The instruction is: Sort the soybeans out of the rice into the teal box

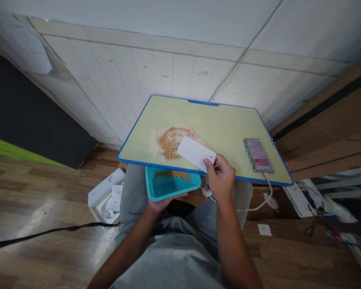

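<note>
A pile of white rice grains mixed with golden-yellow soybeans (pixel 169 147) lies on the pale green tabletop with a blue rim (pixel 225 124). Pinched in my right hand (pixel 221 176) is a flat white plastic card-like scraper (pixel 196 153), its far end over the right side of the pile. My left hand (pixel 161 204) supports a turquoise plastic tub (pixel 173 194) from below, just under the table's front edge. Several soybeans lie along the far side inside the tub. Most of my left fingers are hidden beneath it.
A phone with a blurred screen (pixel 258 155) lies at the table's right, its white cable (pixel 269 194) hanging over the front edge. An open white box (pixel 106 196) is on the floor at left. Cardboard boxes (pixel 327 132) stand at right; a white panelled wall (pixel 156 68) rises behind.
</note>
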{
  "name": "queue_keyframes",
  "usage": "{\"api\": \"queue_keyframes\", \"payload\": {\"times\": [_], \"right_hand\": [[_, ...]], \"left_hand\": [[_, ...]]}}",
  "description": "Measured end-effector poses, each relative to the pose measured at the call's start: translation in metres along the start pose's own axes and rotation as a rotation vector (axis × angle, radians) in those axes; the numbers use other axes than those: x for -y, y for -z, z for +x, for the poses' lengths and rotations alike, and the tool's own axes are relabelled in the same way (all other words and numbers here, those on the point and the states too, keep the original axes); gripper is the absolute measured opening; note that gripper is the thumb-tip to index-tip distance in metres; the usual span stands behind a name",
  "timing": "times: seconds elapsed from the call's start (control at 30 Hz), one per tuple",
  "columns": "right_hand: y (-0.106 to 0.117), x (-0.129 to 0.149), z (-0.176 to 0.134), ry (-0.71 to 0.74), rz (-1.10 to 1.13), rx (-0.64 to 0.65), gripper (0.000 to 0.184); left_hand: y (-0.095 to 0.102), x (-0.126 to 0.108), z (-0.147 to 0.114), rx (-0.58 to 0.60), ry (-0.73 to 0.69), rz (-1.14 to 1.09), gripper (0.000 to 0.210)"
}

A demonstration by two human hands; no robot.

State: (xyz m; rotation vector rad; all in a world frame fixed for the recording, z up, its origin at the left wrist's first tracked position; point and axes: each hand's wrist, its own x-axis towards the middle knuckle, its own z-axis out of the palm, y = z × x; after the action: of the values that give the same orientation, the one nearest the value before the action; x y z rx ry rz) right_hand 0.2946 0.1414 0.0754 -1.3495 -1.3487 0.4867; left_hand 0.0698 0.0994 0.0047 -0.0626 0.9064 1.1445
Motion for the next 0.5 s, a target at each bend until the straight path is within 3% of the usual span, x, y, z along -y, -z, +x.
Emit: {"api": "queue_keyframes", "payload": {"times": [0.5], "right_hand": [[-0.0018, 0.0006, 0.0023, -0.017, 0.026, 0.036, 0.034]], "left_hand": [[0.0018, 0.0041, 0.0039, 0.004, -0.011, 0.001, 0.053]]}}
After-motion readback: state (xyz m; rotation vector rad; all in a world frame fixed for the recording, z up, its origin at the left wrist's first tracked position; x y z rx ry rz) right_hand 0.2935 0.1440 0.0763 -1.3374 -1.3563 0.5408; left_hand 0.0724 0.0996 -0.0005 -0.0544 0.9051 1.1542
